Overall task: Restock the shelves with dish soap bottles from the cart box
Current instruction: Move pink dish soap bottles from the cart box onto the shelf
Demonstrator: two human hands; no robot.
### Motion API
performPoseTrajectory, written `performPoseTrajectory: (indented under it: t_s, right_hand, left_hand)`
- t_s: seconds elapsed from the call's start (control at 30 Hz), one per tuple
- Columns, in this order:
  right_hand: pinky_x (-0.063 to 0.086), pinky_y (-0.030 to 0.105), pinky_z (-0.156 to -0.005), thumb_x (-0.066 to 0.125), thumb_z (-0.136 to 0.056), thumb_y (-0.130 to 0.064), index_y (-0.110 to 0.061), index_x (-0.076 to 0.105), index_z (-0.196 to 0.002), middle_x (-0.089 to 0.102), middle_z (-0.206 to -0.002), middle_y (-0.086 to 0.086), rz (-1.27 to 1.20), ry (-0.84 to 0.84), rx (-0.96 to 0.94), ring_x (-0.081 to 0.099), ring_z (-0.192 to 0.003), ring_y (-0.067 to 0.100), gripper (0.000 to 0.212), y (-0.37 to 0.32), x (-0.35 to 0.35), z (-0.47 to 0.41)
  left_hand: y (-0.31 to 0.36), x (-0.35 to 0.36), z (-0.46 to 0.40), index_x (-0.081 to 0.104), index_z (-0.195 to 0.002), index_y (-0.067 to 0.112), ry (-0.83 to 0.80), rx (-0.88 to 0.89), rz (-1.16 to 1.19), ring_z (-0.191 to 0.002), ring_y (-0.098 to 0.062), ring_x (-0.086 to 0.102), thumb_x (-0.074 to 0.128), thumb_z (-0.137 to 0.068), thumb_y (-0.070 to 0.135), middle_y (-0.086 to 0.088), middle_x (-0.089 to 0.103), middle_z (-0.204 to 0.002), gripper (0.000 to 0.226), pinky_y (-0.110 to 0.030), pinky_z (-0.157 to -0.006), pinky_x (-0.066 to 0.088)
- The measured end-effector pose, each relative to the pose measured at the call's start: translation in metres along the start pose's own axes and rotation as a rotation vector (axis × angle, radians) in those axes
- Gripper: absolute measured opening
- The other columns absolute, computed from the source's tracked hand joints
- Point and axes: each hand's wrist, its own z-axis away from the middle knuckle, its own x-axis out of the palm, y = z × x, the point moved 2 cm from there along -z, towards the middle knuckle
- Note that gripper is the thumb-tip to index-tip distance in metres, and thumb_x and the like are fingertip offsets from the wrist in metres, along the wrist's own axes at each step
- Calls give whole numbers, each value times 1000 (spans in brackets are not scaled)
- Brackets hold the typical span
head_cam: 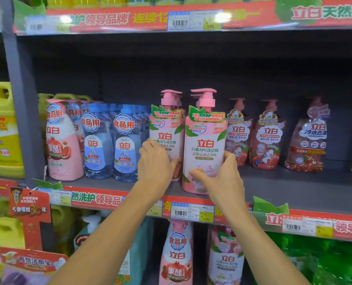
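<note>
1. My right hand (222,177) has its grip wrapped around the lower body of a pink pump bottle (204,149) standing upright at the front edge of the grey shelf (294,188).
2. My left hand (156,161) closes its grip on the neighbouring pink bottle (165,132), just beside the first.
3. Blue bottles (125,145) stand to the left.

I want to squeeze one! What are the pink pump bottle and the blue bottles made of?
The pink pump bottle under the right hand looks like opaque, smooth plastic with a glossy printed label; light shines off it. The blue bottles look like clear tinted plastic, since you can see through them. Both are probably plastic, though a look cannot prove it.
</note>
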Motion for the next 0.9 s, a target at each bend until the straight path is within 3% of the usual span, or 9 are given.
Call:
performPoseTrajectory:
  t_s: [0.7, 0.8, 0.9]
  right_hand:
    - [48, 41, -86, 82, -72, -51, -22, 36, -133, 53, -134, -8, 10, 12, -18, 57, -118, 22, 82, 10, 5, -3]
    - [47, 41, -85, 83, -71, -50, -21, 37, -130, 53, -133, -7, 10, 12, -23, 57, -119, 22, 80, 11, 5, -3]
    - [49, 42, -86, 83, -72, -50, -20, 37, -130, 53, -133, -6, 11, 11, -26, 56, -120, 21, 80, 11, 5, -4]
  left_hand:
    - [-12, 19, -14, 32, -139, -4, -28, 35, 26, -116, -39, 55, 70, -84, 51, -18, 44, -129, 87, -45, -86, 48]
    - [-21, 16, -4, 29, -144, 2, -85, 113, 82, -117, -38, 54, 61, -86, 59, -16, 43, -133, 87, -47, -87, 48]
    - [-26, 3, 17, 38, -140, 16, -145, 187, 200, -119, -31, 55, 48, -87, 68, -8, 47, -137, 75, -45, -92, 47]
